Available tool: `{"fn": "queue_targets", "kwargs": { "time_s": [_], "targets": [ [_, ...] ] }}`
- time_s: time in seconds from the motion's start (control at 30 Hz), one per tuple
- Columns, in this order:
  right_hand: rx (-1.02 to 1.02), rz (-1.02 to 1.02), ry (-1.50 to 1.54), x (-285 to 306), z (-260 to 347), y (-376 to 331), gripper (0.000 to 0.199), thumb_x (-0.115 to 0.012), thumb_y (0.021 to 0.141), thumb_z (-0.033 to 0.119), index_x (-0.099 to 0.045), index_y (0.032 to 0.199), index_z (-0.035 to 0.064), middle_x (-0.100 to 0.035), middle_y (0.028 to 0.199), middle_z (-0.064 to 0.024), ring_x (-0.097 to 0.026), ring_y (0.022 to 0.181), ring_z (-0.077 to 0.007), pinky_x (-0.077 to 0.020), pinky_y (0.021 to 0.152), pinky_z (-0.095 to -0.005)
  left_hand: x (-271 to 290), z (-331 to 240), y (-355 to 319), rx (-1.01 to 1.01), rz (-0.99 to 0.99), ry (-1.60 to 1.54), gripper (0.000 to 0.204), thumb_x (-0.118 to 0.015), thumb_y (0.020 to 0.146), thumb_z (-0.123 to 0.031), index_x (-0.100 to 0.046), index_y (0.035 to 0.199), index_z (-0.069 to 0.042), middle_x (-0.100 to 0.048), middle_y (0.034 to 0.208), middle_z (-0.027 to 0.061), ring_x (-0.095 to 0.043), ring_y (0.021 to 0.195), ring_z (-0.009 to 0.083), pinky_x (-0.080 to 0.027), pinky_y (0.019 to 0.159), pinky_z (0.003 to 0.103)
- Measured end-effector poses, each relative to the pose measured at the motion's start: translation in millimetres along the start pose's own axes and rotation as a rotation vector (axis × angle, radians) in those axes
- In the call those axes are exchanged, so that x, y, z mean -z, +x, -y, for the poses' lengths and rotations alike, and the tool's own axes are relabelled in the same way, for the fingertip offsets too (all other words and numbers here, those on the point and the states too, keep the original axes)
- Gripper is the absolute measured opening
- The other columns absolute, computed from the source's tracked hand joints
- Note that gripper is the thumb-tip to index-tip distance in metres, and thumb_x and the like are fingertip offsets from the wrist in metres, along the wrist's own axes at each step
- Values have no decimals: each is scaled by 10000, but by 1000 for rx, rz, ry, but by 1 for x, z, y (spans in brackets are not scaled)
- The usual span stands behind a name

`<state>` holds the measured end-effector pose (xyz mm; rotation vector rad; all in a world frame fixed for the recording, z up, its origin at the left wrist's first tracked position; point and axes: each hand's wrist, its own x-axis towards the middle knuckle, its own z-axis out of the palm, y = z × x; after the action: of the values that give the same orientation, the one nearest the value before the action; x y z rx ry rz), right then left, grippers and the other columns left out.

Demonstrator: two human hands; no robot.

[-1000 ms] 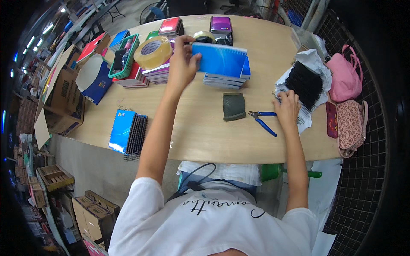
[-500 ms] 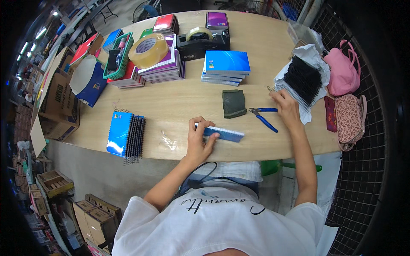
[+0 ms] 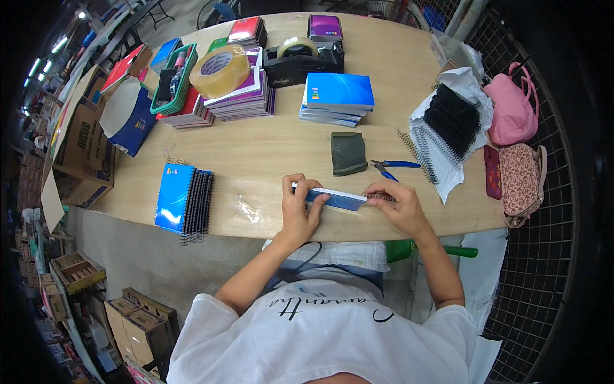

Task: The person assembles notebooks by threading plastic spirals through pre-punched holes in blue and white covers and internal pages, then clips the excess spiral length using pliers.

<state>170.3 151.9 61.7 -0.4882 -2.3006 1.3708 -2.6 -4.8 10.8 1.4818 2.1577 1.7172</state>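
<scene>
Between its thumb and fingers, my left hand (image 3: 300,210) grips a small blue notebook (image 3: 344,201), its white page edge facing up. My right hand (image 3: 404,210) pinches a dark spiral binding coil (image 3: 377,194) against the notebook's right end; the fingers partly hide the coil. Just beyond the right hand lie blue-handled cutting pliers (image 3: 395,164). A dark green folded piece (image 3: 348,153) rests left of them. More black coils (image 3: 453,118) are heaped on white paper (image 3: 453,186) at the right. Left of my hands stand blue notebooks (image 3: 174,197) with coils along their edges.
A stack of blue notebooks (image 3: 339,91), a black tape dispenser (image 3: 300,69), purple notebooks (image 3: 246,105) under a large tape roll (image 3: 220,70) and a green basket (image 3: 176,80) line the back. A cardboard box (image 3: 86,147) stands left; pink bags (image 3: 513,109) sit right.
My right hand has come from the coil heap to the notebook's right end, bringing a coil with it. My left hand still holds the notebook in about the same place.
</scene>
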Motion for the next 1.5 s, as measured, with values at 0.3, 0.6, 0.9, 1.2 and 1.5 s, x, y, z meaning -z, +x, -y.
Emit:
{"fn": "queue_targets", "kwargs": {
  "time_s": [0.3, 0.6, 0.9, 1.2, 1.5],
  "targets": [
    [106, -4, -5, 5, -1, 0, 190, -687, 749, -39, -681, 933, 7, -693, 905, -114, -648, 861, -235, -508, 769, -323, 0, -1, -1, 34, -26, 2, 219, -735, 787, -104, -594, 930, -16, -505, 919, 143, -470, 939, 299, -424, 773, 380],
    [131, 0, -26, 4, 0, 2, 170, -688, 783, -15, -676, 951, 10, -686, 898, -108, -641, 792, -227, -508, 708, -321, -1, 0, -2, 29, -41, 22, 221, -735, 796, -108, -593, 936, -15, -485, 951, 154, -467, 931, 301, -428, 771, 386],
    [217, -38, -388, -5, 7, 3, 221, -696, 826, 181, -637, 978, 32, -631, 846, -102, -633, 799, -319, -498, 664, -382, -2, 1, 0, 25, -47, 32, 218, -730, 794, -109, -573, 919, -24, -467, 934, 146, -465, 921, 288, -415, 803, 368],
    [253, -12, -545, -8, 14, 8, 194, -682, 829, 193, -643, 950, 46, -613, 928, -97, -623, 898, -305, -509, 713, -383, -2, 0, -1, 35, -40, 7, 230, -737, 779, -67, -588, 941, 1, -512, 936, 145, -450, 952, 301, -416, 803, 383],
    [245, 94, -594, 6, 8, 43, 508, -699, 812, 359, -618, 1237, 92, -457, 1361, -199, -508, 1153, -394, -408, 1006, -458, 2, -5, 3, 9, 9, -39, 387, -823, 708, -206, -553, 920, -27, -453, 924, 120, -423, 943, 287, -399, 795, 378]
  ]
}}
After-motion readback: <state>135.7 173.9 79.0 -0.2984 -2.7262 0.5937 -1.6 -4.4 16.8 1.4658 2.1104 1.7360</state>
